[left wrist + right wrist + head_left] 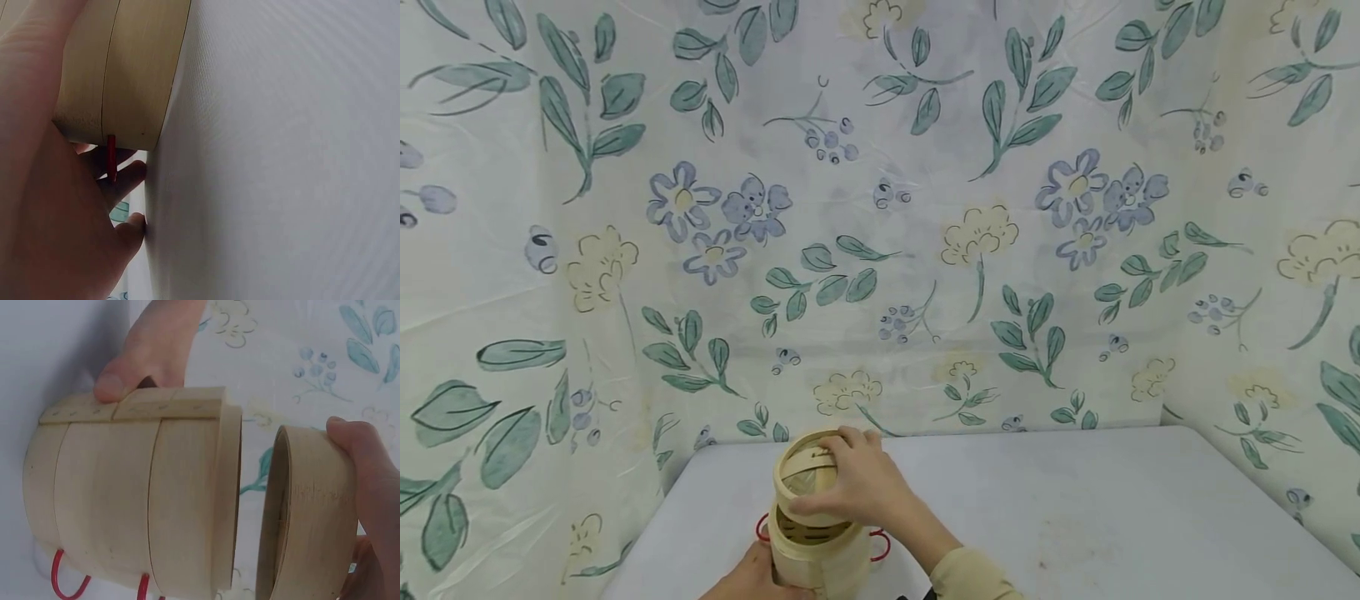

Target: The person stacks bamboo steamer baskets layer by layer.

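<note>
A pale bamboo steamer (812, 562) stands upright on the table, with red loop handles (55, 575) on its sides at two levels. Round its left side my left hand (752, 575) holds it, thumb on the near wall and fingers reaching behind, close to a red loop in the left wrist view. My right hand (865, 479) grips the round bamboo lid (805, 461) by its rim, between thumb and fingers. The lid hangs tilted just above the steamer's open top; a gap separates the two in the right wrist view. Slats show inside the top; anything deeper is hidden.
The white tabletop (1075, 508) stretches to the right, with faint brownish marks on it. Floral curtains (925, 333) enclose the back and both sides. A small dark object (929, 594) shows at the bottom edge, beside the right sleeve.
</note>
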Demonstrator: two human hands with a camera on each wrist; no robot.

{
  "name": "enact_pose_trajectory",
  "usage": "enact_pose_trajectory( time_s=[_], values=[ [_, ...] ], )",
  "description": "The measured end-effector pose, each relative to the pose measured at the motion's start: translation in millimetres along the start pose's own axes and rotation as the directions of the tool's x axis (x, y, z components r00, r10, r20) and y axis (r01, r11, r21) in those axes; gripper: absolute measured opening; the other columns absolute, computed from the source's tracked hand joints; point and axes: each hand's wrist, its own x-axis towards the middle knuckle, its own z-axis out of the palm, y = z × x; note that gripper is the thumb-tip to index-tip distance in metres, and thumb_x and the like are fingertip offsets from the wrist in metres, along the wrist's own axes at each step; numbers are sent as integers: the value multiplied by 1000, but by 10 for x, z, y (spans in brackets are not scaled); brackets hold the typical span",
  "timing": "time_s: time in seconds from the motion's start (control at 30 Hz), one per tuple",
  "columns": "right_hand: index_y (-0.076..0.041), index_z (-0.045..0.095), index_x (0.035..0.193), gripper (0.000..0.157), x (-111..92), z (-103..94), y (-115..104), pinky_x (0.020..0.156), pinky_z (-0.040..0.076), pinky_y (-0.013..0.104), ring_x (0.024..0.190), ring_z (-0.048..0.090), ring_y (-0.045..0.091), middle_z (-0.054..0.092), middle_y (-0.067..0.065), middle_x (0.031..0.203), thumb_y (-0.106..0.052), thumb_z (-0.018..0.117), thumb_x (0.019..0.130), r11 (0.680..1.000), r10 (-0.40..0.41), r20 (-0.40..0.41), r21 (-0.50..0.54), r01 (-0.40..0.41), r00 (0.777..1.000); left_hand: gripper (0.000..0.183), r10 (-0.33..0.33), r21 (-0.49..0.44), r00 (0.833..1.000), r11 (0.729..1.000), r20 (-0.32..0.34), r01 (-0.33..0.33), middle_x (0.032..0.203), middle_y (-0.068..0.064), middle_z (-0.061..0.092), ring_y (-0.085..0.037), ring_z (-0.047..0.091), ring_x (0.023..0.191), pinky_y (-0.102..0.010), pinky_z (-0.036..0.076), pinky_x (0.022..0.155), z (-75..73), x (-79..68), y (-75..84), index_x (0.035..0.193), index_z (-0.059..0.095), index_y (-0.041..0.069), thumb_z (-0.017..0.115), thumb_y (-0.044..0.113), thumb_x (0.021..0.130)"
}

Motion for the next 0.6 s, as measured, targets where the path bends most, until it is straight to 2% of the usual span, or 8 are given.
enact_pose_trajectory(
  time_s=[0.17, 0.37, 0.47, 0.6],
  values=[
    [-24, 53, 126, 82, -13, 73, -70, 83, 47, 43, 120, 40, 26, 45, -2, 134, -76, 60, 63, 1000, -7, 23, -21, 8, 1000, 65, 29, -55, 999, 998, 24, -28, 120, -9, 58, -20, 57, 104, -44, 45, 90, 0, 0, -19, 131, 38, 0, 72, 23, 80],
    [-24, 55, 122, 80, -53, 162, -115, 77, 49, 40, 114, 44, 26, 48, -3, 129, -76, 60, 61, 996, -25, -5, -81, 25, 1000, 77, 21, -34, 1000, 999, 4, -21, 121, -11, 57, -22, 58, 103, -42, 45, 91, 0, 2, -32, 135, 26, -6, 73, 22, 80],
    [-23, 56, 121, 80, -73, 204, -111, 78, 49, 39, 113, 45, 26, 49, -1, 128, -76, 60, 61, 995, -31, -24, -98, 28, 999, 79, 18, -33, 1000, 999, -7, -18, 120, -11, 57, -21, 58, 102, -40, 45, 90, -5, -5, -34, 135, 26, -7, 73, 22, 79],
    [-22, 56, 121, 81, -86, 240, -97, 79, 49, 40, 114, 45, 27, 49, 0, 129, -77, 61, 61, 996, -13, -24, -86, 11, 1000, 71, 46, -79, 999, 996, 12, -45, 117, -9, 59, -20, 59, 100, -28, 47, 85, -9, -15, -43, 132, 32, -5, 73, 19, 79]
  ],
)
